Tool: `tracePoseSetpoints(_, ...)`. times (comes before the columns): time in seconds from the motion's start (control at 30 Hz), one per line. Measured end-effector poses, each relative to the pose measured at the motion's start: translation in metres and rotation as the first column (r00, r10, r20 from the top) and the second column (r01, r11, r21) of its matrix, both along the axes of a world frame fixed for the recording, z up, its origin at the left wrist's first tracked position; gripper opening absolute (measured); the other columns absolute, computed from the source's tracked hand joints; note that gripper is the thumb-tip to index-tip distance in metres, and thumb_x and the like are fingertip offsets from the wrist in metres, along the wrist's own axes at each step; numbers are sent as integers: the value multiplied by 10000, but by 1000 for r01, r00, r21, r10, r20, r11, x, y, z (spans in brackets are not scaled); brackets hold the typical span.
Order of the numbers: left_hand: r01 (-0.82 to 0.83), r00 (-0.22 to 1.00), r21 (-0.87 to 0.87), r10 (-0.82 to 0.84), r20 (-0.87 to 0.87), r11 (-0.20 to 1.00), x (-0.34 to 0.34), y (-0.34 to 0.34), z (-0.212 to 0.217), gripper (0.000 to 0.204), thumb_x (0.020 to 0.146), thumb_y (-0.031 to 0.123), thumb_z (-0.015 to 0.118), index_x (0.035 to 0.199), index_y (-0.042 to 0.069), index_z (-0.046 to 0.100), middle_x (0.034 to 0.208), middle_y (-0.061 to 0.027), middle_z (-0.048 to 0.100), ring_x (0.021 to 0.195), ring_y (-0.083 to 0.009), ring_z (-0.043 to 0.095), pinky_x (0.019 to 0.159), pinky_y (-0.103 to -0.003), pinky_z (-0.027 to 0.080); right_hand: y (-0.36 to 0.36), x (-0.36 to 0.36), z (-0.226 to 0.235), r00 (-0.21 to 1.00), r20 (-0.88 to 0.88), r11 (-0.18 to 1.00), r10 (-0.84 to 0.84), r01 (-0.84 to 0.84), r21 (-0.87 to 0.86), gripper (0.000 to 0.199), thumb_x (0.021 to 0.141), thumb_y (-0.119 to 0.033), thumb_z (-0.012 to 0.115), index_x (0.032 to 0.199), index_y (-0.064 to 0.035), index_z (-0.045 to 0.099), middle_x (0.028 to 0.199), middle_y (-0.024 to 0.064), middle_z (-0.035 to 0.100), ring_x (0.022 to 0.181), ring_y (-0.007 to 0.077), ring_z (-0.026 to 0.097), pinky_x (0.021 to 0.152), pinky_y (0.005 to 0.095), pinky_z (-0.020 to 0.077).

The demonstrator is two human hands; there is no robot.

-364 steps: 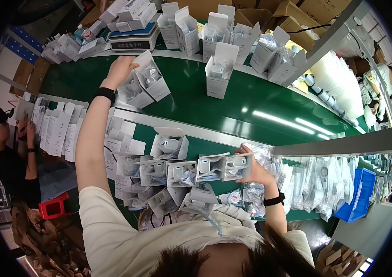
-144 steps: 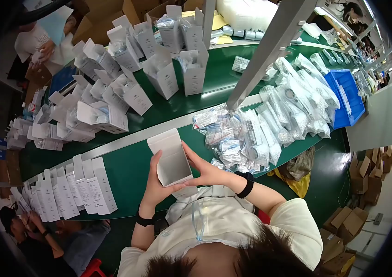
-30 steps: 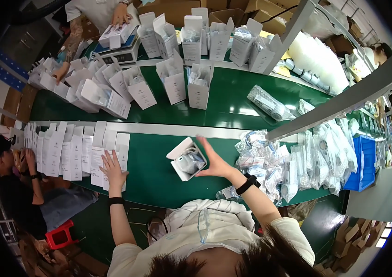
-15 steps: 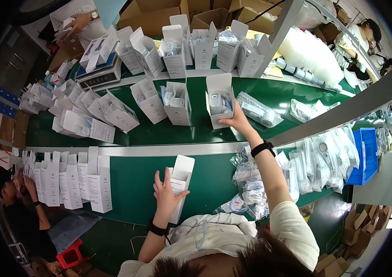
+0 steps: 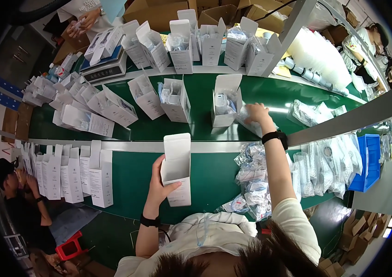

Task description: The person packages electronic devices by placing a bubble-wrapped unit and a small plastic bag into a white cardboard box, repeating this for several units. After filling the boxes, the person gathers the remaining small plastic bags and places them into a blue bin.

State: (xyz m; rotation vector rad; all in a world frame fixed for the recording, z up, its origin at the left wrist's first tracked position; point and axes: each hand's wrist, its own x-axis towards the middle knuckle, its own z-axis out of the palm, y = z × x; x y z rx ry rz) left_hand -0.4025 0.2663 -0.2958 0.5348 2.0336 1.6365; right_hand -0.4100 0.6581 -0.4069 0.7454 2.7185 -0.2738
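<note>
My left hand (image 5: 161,185) grips an upright white cardboard box (image 5: 179,194) by its side, thumb across the front. Its lid flap stands up and the inside looks bare. Farther off, my right hand (image 5: 257,114) has its fingers curled down on a clear bubble-wrap packet (image 5: 252,126) on the green surface. Just left of that hand stands another open white box (image 5: 224,121) with bagged parts inside.
Open white boxes (image 5: 101,184) line the left of the near table. Clear bagged parts (image 5: 257,187) pile up at right, near a blue bin (image 5: 367,161). A metal post (image 5: 343,121) slants past my right arm. Filled boxes (image 5: 180,57) stand on the back shelf. A co-worker (image 5: 25,207) sits at left.
My left hand has closed round the near box and raised it, turning its opening toward me. My right hand has left the filled box and moved right onto the bubble-wrap packet.
</note>
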Motion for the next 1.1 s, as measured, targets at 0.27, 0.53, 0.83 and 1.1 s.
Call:
tracePoseSetpoints(0.27, 54, 832, -164, -135, -538, 985, 16, 53, -20, 705, 560, 106, 789, 1106, 92, 344, 1236, -184, 370, 1121, -337, 394, 894, -408, 375, -39, 55, 71, 482, -665, 816, -570, 240, -526, 864, 596, -124, 712, 1302, -57, 219, 1245, 228, 403, 1038, 335, 500, 893, 371, 395)
tracePoseSetpoints(0.53, 7, 840, 87, 41, -541, 996, 43, 83, -36, 728, 583, 59, 783, 1043, 89, 220, 1260, -228, 353, 1071, -361, 452, 895, -408, 384, -170, 106, 155, -228, -585, 625, -778, -182, -759, 784, 706, -16, 674, 1307, -63, 172, 1239, 128, 334, 1110, 205, 380, 953, 339, 307)
tracePoseSetpoints(0.83, -194, 823, 121, 229, -521, 974, 47, 52, -54, 758, 596, 33, 776, 1072, 95, 189, 1266, -222, 315, 1109, -315, 421, 912, -386, 370, -190, 124, 100, 340, -940, 942, 8, -317, -106, 464, 661, -87, 666, 1105, -107, 536, 1170, 146, 439, 1108, 360, 387, 937, 429, 327)
tracePoseSetpoints(1.1, -27, 830, -81, -23, -557, 996, 67, 37, 1, 602, 624, 48, 746, 1099, 68, 377, 1214, -183, 368, 1082, -292, 446, 880, -351, 387, -49, 152, -32, 940, -339, 999, -32, 16, -50, 426, 618, -123, 697, 1026, -129, 570, 1119, 96, 495, 1102, 327, 399, 868, 480, 364)
